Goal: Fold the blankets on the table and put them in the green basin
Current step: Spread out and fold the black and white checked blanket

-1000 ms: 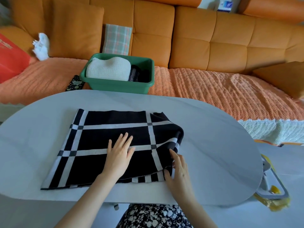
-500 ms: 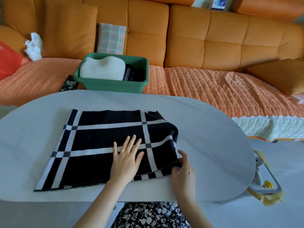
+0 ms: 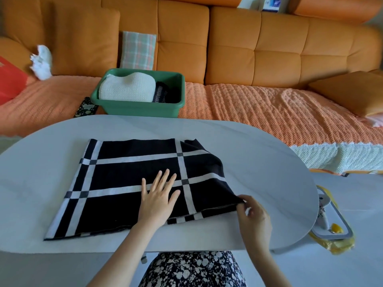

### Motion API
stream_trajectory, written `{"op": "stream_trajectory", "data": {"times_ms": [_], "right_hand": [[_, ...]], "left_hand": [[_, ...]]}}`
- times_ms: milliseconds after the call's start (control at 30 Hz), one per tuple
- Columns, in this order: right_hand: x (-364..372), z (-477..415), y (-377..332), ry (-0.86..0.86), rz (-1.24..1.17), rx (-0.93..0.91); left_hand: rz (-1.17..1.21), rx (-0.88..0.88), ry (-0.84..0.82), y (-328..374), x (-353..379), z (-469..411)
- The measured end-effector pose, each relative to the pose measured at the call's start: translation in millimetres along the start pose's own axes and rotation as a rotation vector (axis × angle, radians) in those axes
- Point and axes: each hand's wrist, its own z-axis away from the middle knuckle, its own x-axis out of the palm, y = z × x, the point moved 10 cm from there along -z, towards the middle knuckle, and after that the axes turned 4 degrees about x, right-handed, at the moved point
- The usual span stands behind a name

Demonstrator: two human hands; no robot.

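- One blanket (image 3: 132,179) on the table (image 3: 259,154), black with white stripes. It lies flat, doubled over, with the fold bulging along its right side.
- Left hand (image 3: 157,201) sits flat on top, fingers straight and spread, pressing the near half down.
- Right hand (image 3: 253,216) is at the near right corner, thumb and fingertips pinched on the cloth edge, with the corner raised a touch off the table.
- It looks soft and limp, and I'd say light enough for one hand. It rumples rather than holding a shape, so it wants a palm pinning it while a corner is drawn across.
- Watch the layers: a checked strip of the lower one peeks out along the near edge, so they aren't quite square and may slide on each other.
- Best hold, to my eye, is the corners or the doubled edge, with both layers pinched together. Once folded small, scoop it from beneath with both hands so it doesn't spill open.
- Now the basin (image 3: 136,109), green, on the sofa (image 3: 269,59) just beyond the table's far edge.
- Inside it, a white knit (image 3: 127,88) fills the left part and humps above the rim.
- Beside that, a dark striped cloth (image 3: 160,93) sits lower.
- The basin's right end looks dark and free, so I reckon there's room for one more.
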Motion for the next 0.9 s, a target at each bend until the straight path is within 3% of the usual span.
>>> {"op": "stream_trajectory", "data": {"times_ms": [67,233,333,500,733,900], "right_hand": [[3,0,7,-0.052,0.029,0.005],[22,9,-27,-0.171,0.099,-0.349],[17,9,-35,-0.13,0.103,-0.535],[1,-11,-15,-0.049,-0.009,-0.379],[22,11,-46,-0.166,0.162,-0.748],[7,-4,-40,-0.075,0.064,-0.645]], "left_hand": [[0.002,-0.007,-0.027,0,0,0],[0.224,0.062,-0.105,4,-1,5],[0.303,0.183,-0.12,19,-11,22],[0.27,0.289,0.016,31,-28,41],[0.261,0.32,0.212,37,-48,47],[0.165,0.412,0.213,47,-50,48]]}}
